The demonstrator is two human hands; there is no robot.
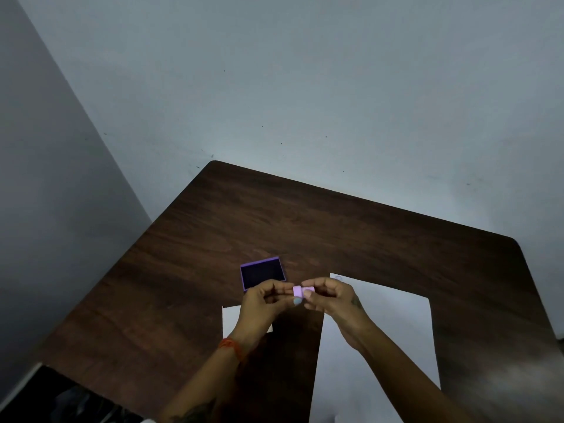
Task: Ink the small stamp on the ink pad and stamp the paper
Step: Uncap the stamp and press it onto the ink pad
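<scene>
Fingertips of both hands pinch the small pink block stamp (302, 291) between them, its long axis running left to right, held above the dark brown wooden table (335, 227). We note the left hand (262, 303) and right hand (331, 296) closed on opposite ends. The large white paper sheet (396, 325) lies under the right hand; a smaller white sheet (229, 320) sits under the left. The open purple ink pad (263, 273) lies just beyond the left hand, unobstructed, so we judge that hand nearer.
</scene>
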